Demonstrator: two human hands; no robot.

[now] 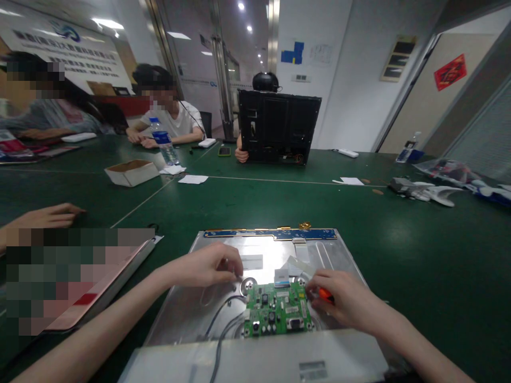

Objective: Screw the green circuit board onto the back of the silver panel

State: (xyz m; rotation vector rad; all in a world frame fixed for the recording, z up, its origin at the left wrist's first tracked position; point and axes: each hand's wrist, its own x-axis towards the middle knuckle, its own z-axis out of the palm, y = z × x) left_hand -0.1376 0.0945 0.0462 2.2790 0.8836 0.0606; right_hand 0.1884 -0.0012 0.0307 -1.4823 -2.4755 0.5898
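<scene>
A green circuit board [277, 308] lies on the silvery metal back of a flat display panel [183, 303]. My left hand [217, 264] is over the panel, left of the board's upper corner, with fingers curled toward the thumb; anything between them is too small to make out. At the board's right edge, my right hand [339, 295] is closed on an orange object [326, 294], mostly hidden by the fingers. A white ribbon cable [281, 277] meets the board's top, and dark cables [225, 330] run from its left side. A blue circuit strip [247, 234] lines the panel's far edge.
A pinkish flat screen [67, 314] lies to the left, near another person's hand [43, 221]. Beyond are an open white box [131, 173], a water bottle [164, 141] and paper [193, 180]. Across the green table, someone holds a black panel [279, 127] upright. Plastic bags [451, 173] lie far right.
</scene>
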